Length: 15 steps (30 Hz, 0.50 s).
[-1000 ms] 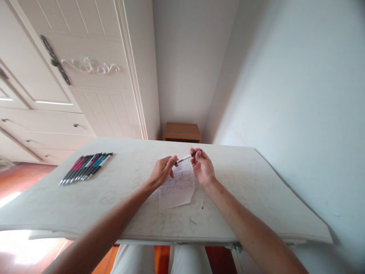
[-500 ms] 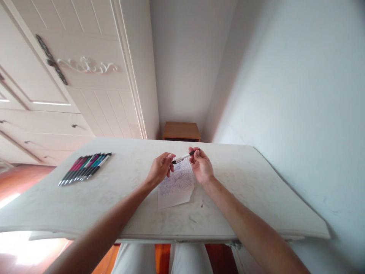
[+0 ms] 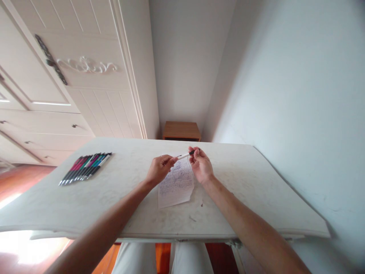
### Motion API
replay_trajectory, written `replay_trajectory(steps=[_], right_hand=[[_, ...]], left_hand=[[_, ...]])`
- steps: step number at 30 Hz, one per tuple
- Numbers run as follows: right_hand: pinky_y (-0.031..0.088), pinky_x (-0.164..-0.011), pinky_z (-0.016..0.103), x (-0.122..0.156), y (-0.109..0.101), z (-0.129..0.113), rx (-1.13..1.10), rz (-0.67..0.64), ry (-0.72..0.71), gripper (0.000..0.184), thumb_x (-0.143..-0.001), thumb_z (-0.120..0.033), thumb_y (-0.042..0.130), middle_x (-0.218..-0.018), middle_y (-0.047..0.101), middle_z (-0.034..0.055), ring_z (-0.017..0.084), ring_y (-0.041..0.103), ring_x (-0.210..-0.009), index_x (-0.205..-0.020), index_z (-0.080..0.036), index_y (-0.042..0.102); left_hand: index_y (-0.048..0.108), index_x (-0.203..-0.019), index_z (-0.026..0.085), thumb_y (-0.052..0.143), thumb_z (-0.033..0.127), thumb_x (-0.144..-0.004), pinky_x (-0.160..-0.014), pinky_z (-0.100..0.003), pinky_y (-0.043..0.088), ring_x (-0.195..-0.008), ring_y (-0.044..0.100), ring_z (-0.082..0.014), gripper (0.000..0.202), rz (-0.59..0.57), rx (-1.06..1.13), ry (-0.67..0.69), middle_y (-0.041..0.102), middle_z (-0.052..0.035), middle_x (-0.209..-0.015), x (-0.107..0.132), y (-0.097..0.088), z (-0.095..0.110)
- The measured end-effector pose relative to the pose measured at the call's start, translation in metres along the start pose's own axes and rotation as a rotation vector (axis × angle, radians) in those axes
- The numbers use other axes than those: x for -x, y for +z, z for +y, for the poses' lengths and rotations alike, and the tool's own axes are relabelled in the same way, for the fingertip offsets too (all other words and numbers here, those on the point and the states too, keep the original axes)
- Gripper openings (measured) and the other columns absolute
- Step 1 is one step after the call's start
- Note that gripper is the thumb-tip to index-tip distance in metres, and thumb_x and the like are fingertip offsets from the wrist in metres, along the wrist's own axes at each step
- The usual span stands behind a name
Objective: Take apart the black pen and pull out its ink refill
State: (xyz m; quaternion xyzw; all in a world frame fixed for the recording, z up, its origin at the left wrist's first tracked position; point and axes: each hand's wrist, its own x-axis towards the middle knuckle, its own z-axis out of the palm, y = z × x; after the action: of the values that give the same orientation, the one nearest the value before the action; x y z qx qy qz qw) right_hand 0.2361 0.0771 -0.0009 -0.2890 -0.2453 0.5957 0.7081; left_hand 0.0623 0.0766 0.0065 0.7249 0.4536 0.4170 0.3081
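A white pen with black ends is held between my two hands, a little above the sheet of paper. My left hand pinches its left end, the fingertips covering that tip. The black right end sits in the closed fingers of my right hand. Below them the paper, covered in dense blue scribbles with a torn lower right corner, lies flat on the table. Off to the left, several pens in pink, green, purple, blue and white lie side by side in a slanted row.
The white table has smudges and a small dark mark near my right forearm. A pale wardrobe rises behind on the left, a wall borders the right side. Beyond the far edge stands a small wooden cabinet.
The fingers of my left hand have closed onto the left end of the pen, where they were looser before. My right hand and the row of pens have stayed in place.
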Motion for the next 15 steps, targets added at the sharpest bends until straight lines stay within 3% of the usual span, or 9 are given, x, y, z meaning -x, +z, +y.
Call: replay_trajectory(steps=[4, 6, 8, 11, 13, 15], right_hand=[[0.045, -0.059, 0.02, 0.0001, -0.0008, 0.0002, 0.014, 0.009, 0.004, 0.014, -0.072, -0.025, 0.075, -0.092, 0.072, 0.0002, 0.011, 0.062, -0.076, -0.08, -0.021, 0.065], [0.045, -0.058, 0.019, 0.0002, -0.0006, -0.0001, 0.013, 0.017, 0.013, 0.014, -0.072, -0.025, 0.075, -0.092, 0.072, 0.0001, 0.01, 0.062, -0.076, -0.08, -0.021, 0.065], [0.045, -0.058, 0.018, 0.0002, 0.0, -0.0005, -0.002, 0.018, 0.016, 0.013, -0.072, -0.024, 0.075, -0.092, 0.072, -0.0003, 0.01, 0.062, -0.075, -0.079, -0.022, 0.065], [0.044, -0.058, 0.017, 0.0003, 0.0009, -0.0007, -0.036, 0.015, 0.02, 0.013, -0.071, -0.023, 0.076, -0.09, 0.072, -0.0005, 0.009, 0.061, -0.075, -0.078, -0.021, 0.066], [0.044, -0.057, 0.016, 0.0003, 0.0013, -0.0008, -0.049, 0.017, 0.022, 0.013, -0.07, -0.022, 0.077, -0.089, 0.073, -0.0004, 0.008, 0.061, -0.074, -0.077, -0.021, 0.066], [0.044, -0.057, 0.015, 0.0005, 0.0016, -0.0008, -0.051, 0.016, 0.021, 0.013, -0.069, -0.021, 0.077, -0.089, 0.073, -0.0004, 0.008, 0.061, -0.073, -0.076, -0.021, 0.066]], left_hand=[[0.066, -0.082, 0.013, 0.039, 0.056, -0.092, -0.05, -0.021, 0.04, -0.05, 0.054, -0.0109, 0.052, -0.068, -0.024, -0.017, 0.061, -0.0027, -0.062, 0.0015, 0.0003, -0.0017], [0.063, -0.098, 0.014, 0.053, 0.056, -0.085, -0.052, -0.021, 0.042, -0.054, 0.055, -0.0109, 0.046, -0.031, -0.048, 0.029, 0.065, -0.004, -0.077, 0.0015, 0.0007, -0.0027], [0.058, -0.111, 0.016, 0.068, 0.053, -0.074, -0.052, -0.021, 0.042, -0.055, 0.056, -0.0099, 0.053, 0.031, -0.046, 0.07, 0.066, -0.005, -0.092, 0.0009, 0.0009, -0.0032], [0.06, -0.098, 0.016, 0.072, 0.047, -0.072, -0.052, -0.02, 0.041, -0.054, 0.053, -0.0086, 0.042, 0.094, -0.057, 0.091, 0.066, -0.0028, -0.086, -0.0004, 0.0005, -0.0027], [0.063, -0.085, 0.016, 0.067, 0.046, -0.077, -0.051, -0.02, 0.04, -0.053, 0.052, -0.0092, 0.032, 0.091, -0.069, 0.076, 0.064, -0.0012, -0.073, -0.0007, 0.0, -0.0015], [0.063, -0.076, 0.016, 0.059, 0.049, -0.083, -0.05, -0.021, 0.039, -0.051, 0.052, -0.01, 0.034, 0.053, -0.066, 0.051, 0.061, -0.0006, -0.063, -0.0004, -0.0002, -0.0004]])
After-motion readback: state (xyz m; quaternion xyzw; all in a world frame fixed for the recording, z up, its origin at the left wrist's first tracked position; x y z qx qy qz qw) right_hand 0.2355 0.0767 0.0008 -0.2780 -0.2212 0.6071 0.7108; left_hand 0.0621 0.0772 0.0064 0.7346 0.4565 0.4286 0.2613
